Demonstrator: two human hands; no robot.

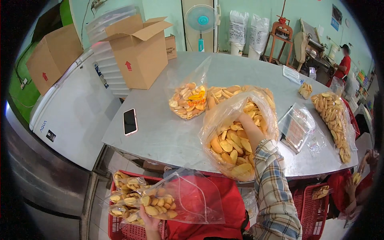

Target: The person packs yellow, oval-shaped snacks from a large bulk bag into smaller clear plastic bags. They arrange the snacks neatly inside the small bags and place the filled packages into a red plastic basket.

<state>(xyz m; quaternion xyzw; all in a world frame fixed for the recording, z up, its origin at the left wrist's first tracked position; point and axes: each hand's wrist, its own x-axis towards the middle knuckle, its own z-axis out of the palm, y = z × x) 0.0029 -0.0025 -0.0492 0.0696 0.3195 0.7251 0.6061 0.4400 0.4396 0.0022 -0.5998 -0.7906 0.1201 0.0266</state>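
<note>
My left hand (pixel 149 220) grips the lower end of a clear plastic bag (pixel 204 198), partly filled with golden-brown bread slices (pixel 160 204). The bag lies tilted, its unfilled part stretching right across my red apron. My right hand (pixel 244 118) reaches deep into a large open plastic bag (pixel 223 112) on the metal table. Sliced bread pieces (pixel 234 142) fill that bag around my wrist; my right fingers are hidden among them. A smaller clear bag of slices (pixel 187 103), bearing orange print, stands just left of the large bag.
A phone (pixel 130 121) lies on the metal table (pixel 156 138). Cardboard box (pixel 144 60) stands behind it. Filled bags sit in a red basket (pixel 135 232) below left. At right are a digital-scale-like device (pixel 295 129), a long filled bag (pixel 333 123) and a co-worker's hands (pixel 351 187).
</note>
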